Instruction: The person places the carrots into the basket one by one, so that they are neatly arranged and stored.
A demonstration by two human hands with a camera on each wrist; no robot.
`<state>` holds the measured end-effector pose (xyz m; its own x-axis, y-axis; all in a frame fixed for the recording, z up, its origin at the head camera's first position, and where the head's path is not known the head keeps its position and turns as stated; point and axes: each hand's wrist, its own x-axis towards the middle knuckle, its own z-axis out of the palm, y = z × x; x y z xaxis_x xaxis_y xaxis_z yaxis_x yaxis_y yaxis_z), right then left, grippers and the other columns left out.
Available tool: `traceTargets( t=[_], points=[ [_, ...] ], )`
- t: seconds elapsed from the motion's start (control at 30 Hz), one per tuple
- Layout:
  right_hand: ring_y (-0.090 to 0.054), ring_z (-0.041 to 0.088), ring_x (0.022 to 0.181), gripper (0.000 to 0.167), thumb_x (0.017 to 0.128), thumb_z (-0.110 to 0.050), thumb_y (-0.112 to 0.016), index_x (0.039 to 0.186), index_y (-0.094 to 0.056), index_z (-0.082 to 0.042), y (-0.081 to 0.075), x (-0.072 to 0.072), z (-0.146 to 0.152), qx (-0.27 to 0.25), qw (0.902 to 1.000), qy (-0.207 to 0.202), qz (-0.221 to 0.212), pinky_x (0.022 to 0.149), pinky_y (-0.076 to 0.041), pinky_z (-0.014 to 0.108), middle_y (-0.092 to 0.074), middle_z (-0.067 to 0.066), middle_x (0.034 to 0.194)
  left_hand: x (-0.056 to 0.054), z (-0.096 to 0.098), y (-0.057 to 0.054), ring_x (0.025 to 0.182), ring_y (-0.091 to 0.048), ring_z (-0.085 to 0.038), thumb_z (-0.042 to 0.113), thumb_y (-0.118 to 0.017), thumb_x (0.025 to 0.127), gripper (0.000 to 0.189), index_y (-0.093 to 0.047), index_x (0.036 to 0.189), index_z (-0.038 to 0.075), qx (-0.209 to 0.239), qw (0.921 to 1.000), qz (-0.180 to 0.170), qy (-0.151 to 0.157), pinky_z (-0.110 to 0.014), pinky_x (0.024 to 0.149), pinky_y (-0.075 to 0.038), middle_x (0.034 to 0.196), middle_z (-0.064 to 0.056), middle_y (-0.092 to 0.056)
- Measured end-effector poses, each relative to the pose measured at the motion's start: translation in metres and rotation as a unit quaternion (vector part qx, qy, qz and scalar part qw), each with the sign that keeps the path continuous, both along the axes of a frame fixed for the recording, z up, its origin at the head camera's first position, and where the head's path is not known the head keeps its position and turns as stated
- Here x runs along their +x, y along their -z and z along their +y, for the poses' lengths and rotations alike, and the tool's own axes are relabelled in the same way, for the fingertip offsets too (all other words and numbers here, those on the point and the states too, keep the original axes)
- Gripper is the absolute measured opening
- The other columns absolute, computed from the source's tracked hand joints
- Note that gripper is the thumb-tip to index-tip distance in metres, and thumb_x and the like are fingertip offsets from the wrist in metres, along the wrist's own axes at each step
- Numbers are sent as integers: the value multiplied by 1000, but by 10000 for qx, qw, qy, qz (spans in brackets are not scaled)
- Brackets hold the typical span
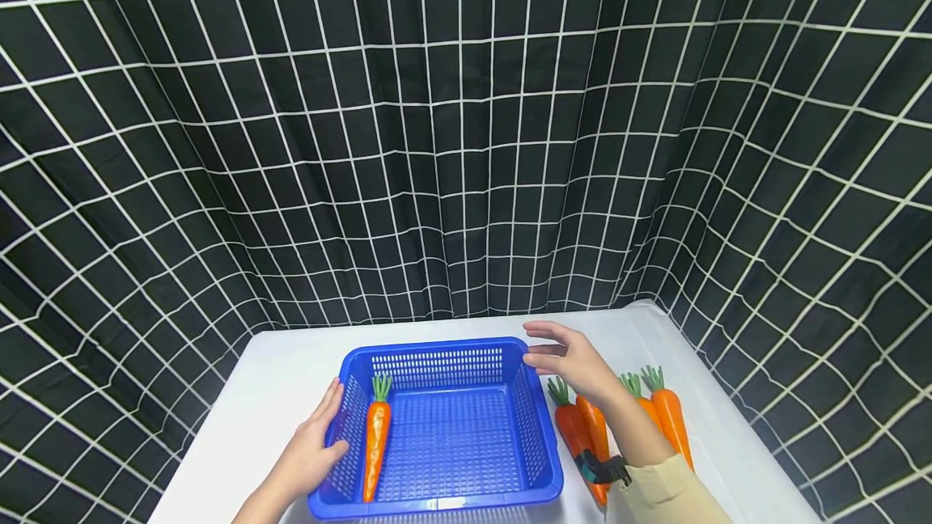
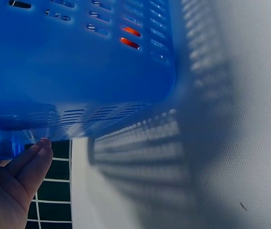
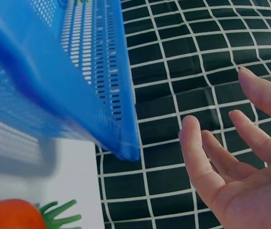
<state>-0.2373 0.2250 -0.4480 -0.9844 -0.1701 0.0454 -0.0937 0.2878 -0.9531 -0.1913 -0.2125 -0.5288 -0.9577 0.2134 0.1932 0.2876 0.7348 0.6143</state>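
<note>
A blue plastic basket (image 1: 451,500) with slotted walls stands on the white table, one orange carrot (image 1: 376,439) with a green top lying inside along its left wall. At the basket's left rim, my left hand (image 1: 309,447) holds on, thumb over the rim and fingers along the outer side. In the left wrist view, the fingertips (image 2: 43,143) meet the rim. My right hand (image 1: 571,358) hovers by the back right corner, fingers spread and slightly bent. Nothing is in it in the right wrist view, where the hand (image 3: 240,176) appears apart from the basket rim (image 3: 125,148).
Several more carrots lie on the table right of the basket, partly hidden under my right forearm; among them are a darker red-orange carrot (image 1: 570,427) and a bright orange carrot (image 1: 671,419). A black curtain with a white grid (image 1: 466,184) surrounds the white table (image 1: 247,403).
</note>
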Motion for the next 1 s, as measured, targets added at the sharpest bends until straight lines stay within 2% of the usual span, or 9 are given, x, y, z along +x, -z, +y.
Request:
traceTargets(
  t=[0.23, 0.53, 0.8, 1.0],
  points=[
    [-61, 42, 125, 59, 90, -19, -75, 143, -53, -9, 4, 3, 13, 61, 9999, 122, -16, 88, -61, 42, -54, 21, 146, -1, -1, 4, 145, -34, -45, 7, -68, 78, 88, -29, 156, -2, 3, 10000, -66, -37, -61, 113, -30, 167, -17, -20],
    [-61, 41, 126, 63, 89, -25, -76, 145, -51, -9, 3, 10, 32, 67, 9996, 269, -76, 89, -61, 42, -52, 21, 147, 0, -1, 2, 146, -32, -46, 6, -68, 79, 88, -28, 157, -1, 41, 9998, -204, -54, -62, 113, -30, 168, -17, -18],
    [-63, 39, 123, 60, 90, -22, -75, 143, -52, -7, 5, 13, 43, 33, 9991, 412, -103, 90, -60, 44, -51, 24, 147, 0, -1, -1, 144, -35, -47, 6, -68, 77, 87, -31, 155, -4, 13, 10000, -55, -60, -64, 112, -32, 166, -20, -22],
    [-64, 39, 122, 60, 90, -20, -75, 143, -52, -4, 7, 18, 54, 75, 9990, 443, 22, 87, -61, 37, -51, 25, 147, -1, 0, 0, 145, -35, -46, 6, -68, 78, 87, -31, 156, -3, 48, 10000, -72, -50, -64, 112, -32, 167, -18, -22]
  ],
)
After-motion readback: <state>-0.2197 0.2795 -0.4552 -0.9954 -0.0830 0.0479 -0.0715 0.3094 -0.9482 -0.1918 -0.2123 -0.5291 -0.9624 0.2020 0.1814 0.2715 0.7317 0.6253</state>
